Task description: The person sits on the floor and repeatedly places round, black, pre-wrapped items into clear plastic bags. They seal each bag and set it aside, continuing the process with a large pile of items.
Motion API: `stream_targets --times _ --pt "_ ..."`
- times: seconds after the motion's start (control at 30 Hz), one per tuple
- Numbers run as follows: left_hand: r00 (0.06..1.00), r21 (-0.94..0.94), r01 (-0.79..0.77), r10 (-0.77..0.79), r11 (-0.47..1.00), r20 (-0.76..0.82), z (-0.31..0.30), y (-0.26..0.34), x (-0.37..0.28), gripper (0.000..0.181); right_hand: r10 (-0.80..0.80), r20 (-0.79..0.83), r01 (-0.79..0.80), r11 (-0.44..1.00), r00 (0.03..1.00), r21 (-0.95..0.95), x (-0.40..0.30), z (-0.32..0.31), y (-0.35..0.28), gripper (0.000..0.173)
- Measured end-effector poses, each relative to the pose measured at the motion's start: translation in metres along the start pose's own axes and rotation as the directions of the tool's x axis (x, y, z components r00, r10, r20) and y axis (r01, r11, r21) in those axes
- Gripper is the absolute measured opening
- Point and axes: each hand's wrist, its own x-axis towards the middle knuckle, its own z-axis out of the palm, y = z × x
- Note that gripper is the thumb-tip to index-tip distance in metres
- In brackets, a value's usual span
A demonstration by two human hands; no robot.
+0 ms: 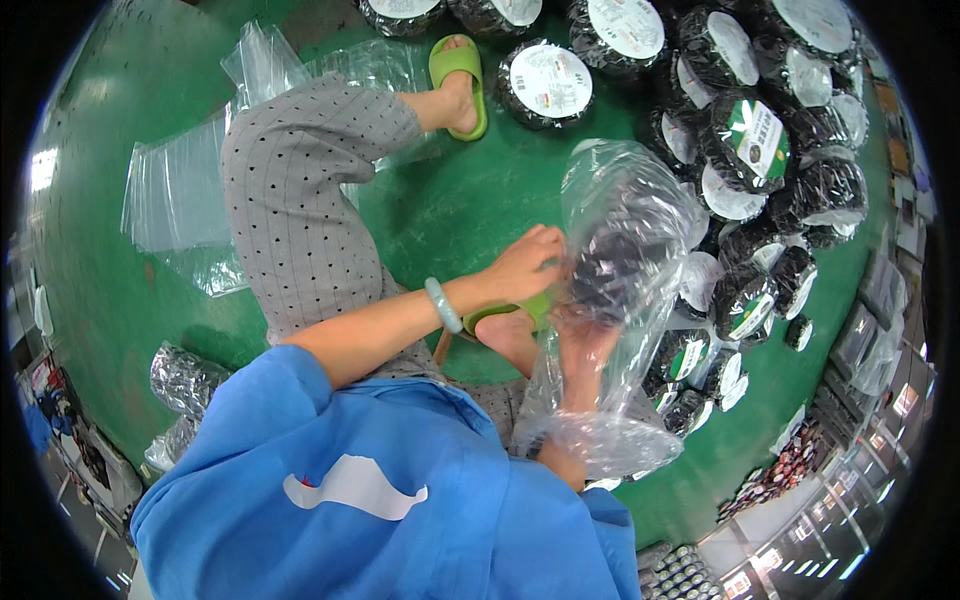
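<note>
My right hand (587,337) is inside a large clear plastic bag (600,169), which also covers the forearm. Its fingers hold a dark, film-wrapped pack (615,259) that shows blurred through the plastic. My left hand (529,259) is beside the bag's left side, its fingers bent. Motion blur hides whether those fingertips pinch the plastic. A pale green bangle (443,305) circles the left wrist. Just above the hands on the floor stands a round black pack in shiny film with a white printed label (551,81).
Many similar wrapped packs (746,142) are heaped on the green floor (457,195) at the right. Flat clear plastic bags (180,191) lie at the left, partly under my leg. Crumpled film (187,379) rests at the lower left. My feet wear green slippers (469,64).
</note>
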Motion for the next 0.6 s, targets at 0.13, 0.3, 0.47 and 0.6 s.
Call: stream_targets --times 0.13,0.3,0.47,0.6 --pt "0.748 -0.732 0.593 -0.565 0.335 0.348 0.025 -0.07 -0.007 0.042 -0.608 0.117 -0.087 -0.295 0.785 -0.952 0.036 -0.017 0.007 0.067" --pt "0.498 -0.773 0.613 -0.839 0.162 0.219 0.067 -0.076 -0.025 0.047 -0.166 0.097 0.052 -0.257 0.981 -0.965 0.115 -0.044 0.053 0.054" --pt "0.626 -0.475 0.686 -0.78 0.551 -0.002 0.082 -0.054 -0.049 0.036 -0.046 -0.262 -0.209 0.477 0.964 -0.853 0.132 -0.027 0.071 0.058" --pt "0.769 -0.283 0.639 -0.605 0.715 0.208 0.084 0.027 -0.082 0.038 -0.203 -0.275 -0.153 0.471 0.94 -0.869 0.125 -0.009 0.077 0.065"
